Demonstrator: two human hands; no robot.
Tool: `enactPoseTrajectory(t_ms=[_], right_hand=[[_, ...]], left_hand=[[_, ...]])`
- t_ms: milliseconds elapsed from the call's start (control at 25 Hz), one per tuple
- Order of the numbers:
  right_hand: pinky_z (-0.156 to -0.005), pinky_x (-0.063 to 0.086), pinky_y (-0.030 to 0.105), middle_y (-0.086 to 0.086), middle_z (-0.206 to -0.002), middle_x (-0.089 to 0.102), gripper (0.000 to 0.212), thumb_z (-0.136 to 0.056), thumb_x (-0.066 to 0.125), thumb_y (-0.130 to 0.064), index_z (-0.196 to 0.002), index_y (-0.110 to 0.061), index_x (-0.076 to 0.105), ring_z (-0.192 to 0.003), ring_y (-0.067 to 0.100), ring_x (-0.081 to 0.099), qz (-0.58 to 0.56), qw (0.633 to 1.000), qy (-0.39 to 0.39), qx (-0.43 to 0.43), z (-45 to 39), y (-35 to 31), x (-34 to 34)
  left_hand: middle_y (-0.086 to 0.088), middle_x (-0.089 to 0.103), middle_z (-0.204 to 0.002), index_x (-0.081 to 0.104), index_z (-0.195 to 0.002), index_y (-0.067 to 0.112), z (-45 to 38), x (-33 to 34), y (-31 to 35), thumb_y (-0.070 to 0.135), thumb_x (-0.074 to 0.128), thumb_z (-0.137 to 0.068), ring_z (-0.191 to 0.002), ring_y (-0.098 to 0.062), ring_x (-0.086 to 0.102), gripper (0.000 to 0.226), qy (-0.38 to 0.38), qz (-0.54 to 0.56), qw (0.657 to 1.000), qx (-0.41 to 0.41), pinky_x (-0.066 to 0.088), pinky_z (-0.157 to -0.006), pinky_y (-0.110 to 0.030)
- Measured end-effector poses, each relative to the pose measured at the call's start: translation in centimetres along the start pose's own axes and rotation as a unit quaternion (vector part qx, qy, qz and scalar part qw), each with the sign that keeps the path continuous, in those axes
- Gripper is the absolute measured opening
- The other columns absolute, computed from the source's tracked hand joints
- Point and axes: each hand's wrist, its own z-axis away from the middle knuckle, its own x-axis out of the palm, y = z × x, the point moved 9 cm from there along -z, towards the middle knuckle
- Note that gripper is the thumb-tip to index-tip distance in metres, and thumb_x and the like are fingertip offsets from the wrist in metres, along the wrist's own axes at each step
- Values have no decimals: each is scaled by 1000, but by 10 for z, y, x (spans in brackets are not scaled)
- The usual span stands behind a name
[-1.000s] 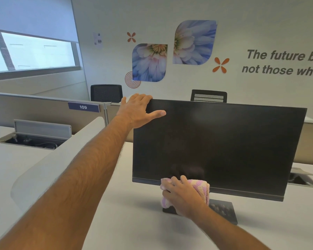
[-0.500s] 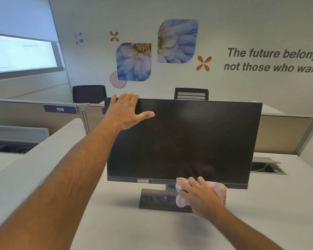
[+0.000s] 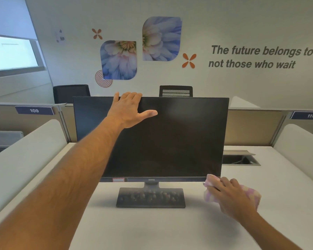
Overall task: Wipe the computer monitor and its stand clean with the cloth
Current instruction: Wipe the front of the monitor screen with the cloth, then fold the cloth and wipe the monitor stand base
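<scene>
A black computer monitor (image 3: 177,141) stands switched off in the middle of the white desk (image 3: 152,228). Its flat dark stand base (image 3: 150,197) sits below the screen and looks dusty. My left hand (image 3: 128,110) grips the monitor's top edge left of centre, fingers over the back and thumb spread across the screen. My right hand (image 3: 229,197) holds a bunched pink and white cloth (image 3: 251,193) against the screen's lower right corner.
White curved dividers (image 3: 25,156) flank the desk on both sides. A cable hatch (image 3: 240,158) lies open at the right behind the monitor. Beige partitions numbered 109 and 111 run along the back, with two dark chairs (image 3: 175,91) beyond them.
My right hand slid the cloth rightward along the monitor's bottom edge, from above the stand to the lower right corner. My left hand shifted from the top left corner toward the centre.
</scene>
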Motion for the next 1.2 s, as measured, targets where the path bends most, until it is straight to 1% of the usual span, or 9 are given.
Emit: enactPoseTrajectory(t_ms=[360, 520, 600, 720, 800, 920, 1000, 1120, 1200], right_hand=[[-68, 57, 47, 13, -130, 65, 72, -43, 100, -30, -111, -23, 75, -88, 35, 66, -41, 992, -13, 115, 21, 40, 28], [-85, 53, 37, -1, -145, 57, 56, -76, 83, -39, -129, -33, 66, -106, 23, 62, -97, 971, -23, 215, 31, 49, 25], [-93, 53, 35, -7, -137, 61, 46, -87, 72, -38, -132, -33, 63, -108, 18, 62, -214, 946, -4, 244, 33, 43, 33], [-96, 56, 43, -11, -110, 74, 24, -91, 65, -36, -114, -35, 73, -101, 17, 71, -557, 778, -25, 289, 37, 5, 37], [-87, 61, 45, -2, -98, 77, 15, -95, 67, -29, -107, -29, 77, -91, 24, 75, -677, 677, -40, 287, 32, -26, 24], [-74, 63, 38, 3, -95, 77, 19, -93, 72, -24, -111, -18, 72, -86, 28, 75, -745, 609, -29, 273, 22, -57, -4], [-72, 62, 37, 5, -98, 77, 22, -94, 69, -25, -114, -17, 68, -87, 29, 75, -781, 560, -33, 275, 17, -73, -8], [-77, 60, 41, 15, -106, 75, 29, -95, 66, -26, -120, -13, 66, -96, 37, 73, -834, 478, -45, 272, 11, -93, -8], [-83, 60, 46, 18, -110, 73, 38, -90, 69, -30, -123, -11, 65, -100, 39, 72, -847, 460, -47, 262, 8, -105, -9]], left_hand=[[-5, 40, -154, 34, -148, 20, -1, 3, 3, 95, 17, -73, -145, -28, 32, 107, -1, -5, 1000, -10, 8, -121, -62], [-4, 37, -155, 31, -149, 20, 0, 5, 2, 95, 16, -73, -146, -28, 29, 108, 2, -5, 1000, -9, 7, -121, -62], [-4, 32, -158, 27, -152, 21, 1, 7, 2, 96, 12, -71, -149, -28, 22, 111, -1, -7, 1000, -13, 4, -121, -61], [-4, 17, -165, 20, -157, 22, 9, 9, 7, 95, 12, -73, -154, -27, 7, 112, 9, 25, 999, -24, -2, -122, -57], [-4, 19, -165, 26, -155, 22, 24, 8, 23, 90, 22, -80, -154, -24, 7, 102, 37, 91, 995, 3, 3, -123, -55], [-2, 39, -156, 44, -147, 21, 69, 16, 56, 73, 49, -86, -145, -19, 31, 80, 66, 229, 969, 58, 26, -120, -45], [2, 50, -146, 49, -143, 22, 105, 53, 72, 64, 60, -87, -130, -13, 47, 71, -16, 349, 937, 12, 39, -112, -35], [3, 65, -121, 59, -121, 31, 178, 129, 85, 85, 49, -74, -105, -16, 64, 73, -185, 515, 809, -214, 54, -97, -42], [1, 69, -114, 64, -113, 32, 228, 164, 107, 92, 33, -72, -103, -24, 67, 79, -312, 561, 699, -315, 57, -91, -44]])
